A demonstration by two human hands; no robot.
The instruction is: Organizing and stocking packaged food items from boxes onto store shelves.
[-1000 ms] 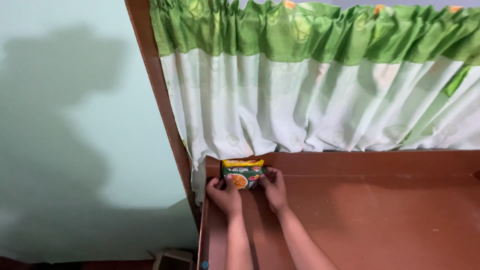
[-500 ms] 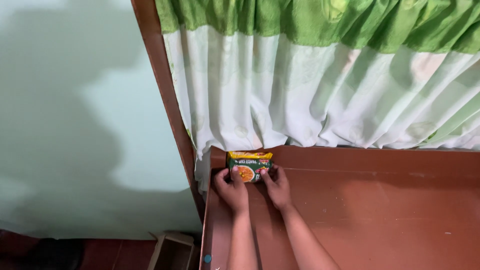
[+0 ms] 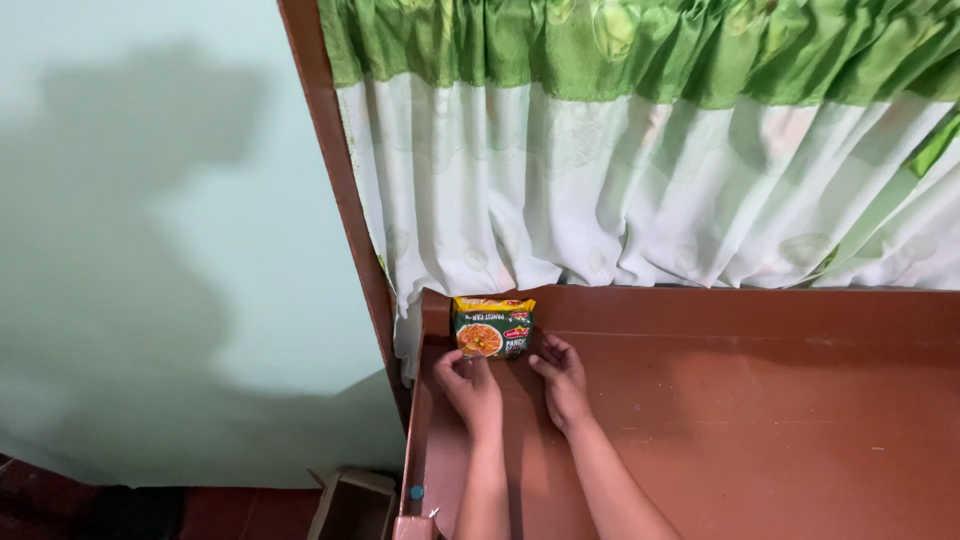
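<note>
Crinkly green-yellow noodle packet looks light, brittle inside; both hands, left and right, rest released beside its lower edge; best pinched by the sides.

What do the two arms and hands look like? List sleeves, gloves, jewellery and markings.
Both forearms are bare right to the bottom edge of the picture: no sleeves in view. The left hand and right hand wear no gloves. No rings, watch, bracelet or markings can be made out on fingers or wrists, though fine detail is too small to tell.
</note>
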